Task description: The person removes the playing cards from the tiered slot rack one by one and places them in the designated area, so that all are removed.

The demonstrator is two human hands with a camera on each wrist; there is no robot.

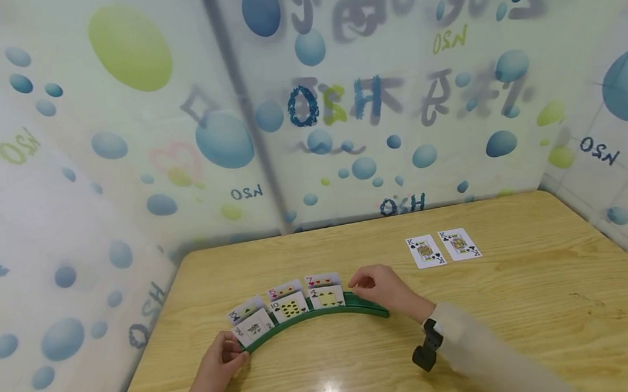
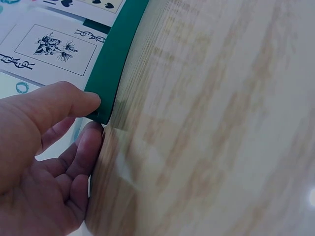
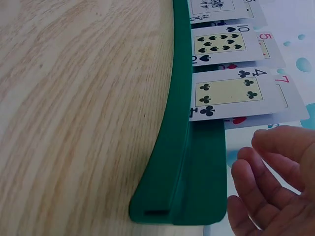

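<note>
A curved green card holder (image 1: 295,323) (image 2: 113,59) (image 3: 182,162) stands on the wooden table (image 1: 518,303) with several playing cards upright in it. Among them are a 4 of clubs (image 1: 328,296) (image 3: 231,93) and a 10 of spades (image 1: 290,307) (image 3: 221,45). My left hand (image 1: 237,347) (image 2: 93,115) pinches the holder's left end between thumb and forefinger. Just behind the holder's right part, beside the 4 of clubs, my right hand (image 1: 361,287) (image 3: 261,162) hovers with loosely curled fingers and holds nothing.
Two king cards (image 1: 426,251) (image 1: 459,244) lie face up on the table at the far right. Frosted panels printed with bubbles (image 1: 315,129) close in the table at the back and on both sides. A black camera mount (image 1: 427,346) sits on my right wrist.
</note>
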